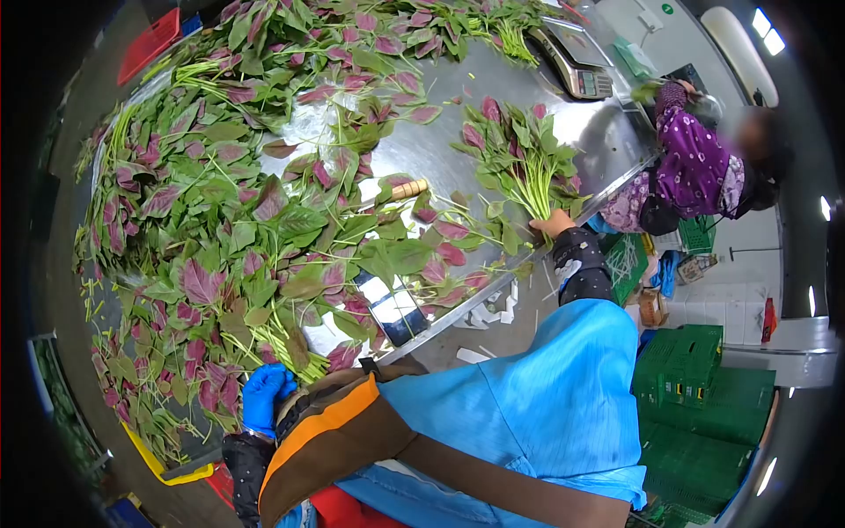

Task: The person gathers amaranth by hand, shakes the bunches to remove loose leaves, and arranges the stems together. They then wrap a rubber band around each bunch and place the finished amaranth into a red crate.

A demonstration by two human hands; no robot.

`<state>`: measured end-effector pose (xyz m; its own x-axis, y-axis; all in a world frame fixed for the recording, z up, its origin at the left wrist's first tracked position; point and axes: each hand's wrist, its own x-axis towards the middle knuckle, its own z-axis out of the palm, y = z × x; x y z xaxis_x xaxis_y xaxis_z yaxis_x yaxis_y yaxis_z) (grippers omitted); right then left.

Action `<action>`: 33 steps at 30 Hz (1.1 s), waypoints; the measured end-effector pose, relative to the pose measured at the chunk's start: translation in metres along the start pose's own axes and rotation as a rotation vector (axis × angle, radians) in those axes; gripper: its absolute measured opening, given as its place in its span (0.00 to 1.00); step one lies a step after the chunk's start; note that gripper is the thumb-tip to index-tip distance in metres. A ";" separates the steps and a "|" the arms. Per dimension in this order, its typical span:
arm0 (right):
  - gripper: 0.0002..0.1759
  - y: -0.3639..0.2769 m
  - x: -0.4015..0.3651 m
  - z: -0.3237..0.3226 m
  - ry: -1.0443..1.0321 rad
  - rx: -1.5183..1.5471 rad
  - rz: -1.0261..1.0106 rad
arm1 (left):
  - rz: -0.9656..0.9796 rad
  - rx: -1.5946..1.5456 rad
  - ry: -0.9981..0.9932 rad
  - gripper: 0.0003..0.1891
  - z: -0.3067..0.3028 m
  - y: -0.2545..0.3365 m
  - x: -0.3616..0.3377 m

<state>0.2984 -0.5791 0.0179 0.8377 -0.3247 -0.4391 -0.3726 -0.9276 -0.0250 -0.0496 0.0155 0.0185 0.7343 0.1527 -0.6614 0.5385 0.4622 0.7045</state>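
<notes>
My right hand (554,224), bare below a dark dotted sleeve, grips the stem ends of a leafy green-and-purple bunch (532,172) over the metal table (475,79). The leaves of that bunch point away from me. At the near edge, my left hand (267,393) wears a blue glove. Its fingers are curled beside a cluster of cut stems (286,345); what is inside them is hidden. Loose leafy stems (202,194) lie in a thick heap across the table's left side. A wooden handle (409,189) shows among the leaves.
A scale (585,75) stands at the far right of the table. Beyond the right edge is another person (695,167) in purple clothing. Green crates (704,387) are stacked at the right. A red crate (148,46) is at the far left. A dark glossy rectangular object (396,312) lies near the front edge.
</notes>
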 end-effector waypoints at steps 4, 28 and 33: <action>0.39 -0.034 -0.039 -0.018 0.049 -0.051 0.045 | 0.001 -0.005 -0.006 0.07 -0.002 0.002 -0.003; 0.35 -0.306 -0.310 0.161 -0.772 0.415 -0.914 | -0.165 0.495 0.156 0.22 0.005 0.034 0.012; 0.27 -0.324 -0.333 0.154 -0.937 0.526 -0.864 | -0.033 0.534 0.015 0.24 0.003 0.044 0.029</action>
<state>0.0790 -0.1422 0.0341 0.3768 0.7524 -0.5404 -0.1580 -0.5226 -0.8378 -0.0033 0.0378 0.0315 0.7097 0.1603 -0.6860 0.6992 -0.0411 0.7138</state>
